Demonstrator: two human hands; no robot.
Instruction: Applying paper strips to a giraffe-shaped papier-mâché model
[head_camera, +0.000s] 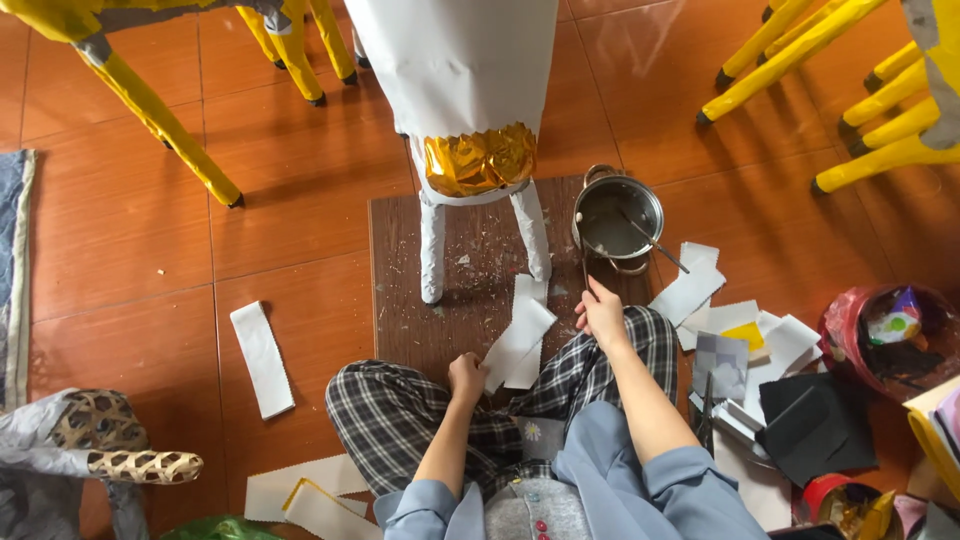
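1. Left hand pinches the near end of a white paper strip, over the knee.
2. Strip's long axis runs diagonally, up and to the right from that hand, far end toward the right hand.
3. Right hand closed round a thin stick; grip detail unclear.
4. Beyond it: metal pot on the brown board.
5. Farthest: white figure with gold foil band.
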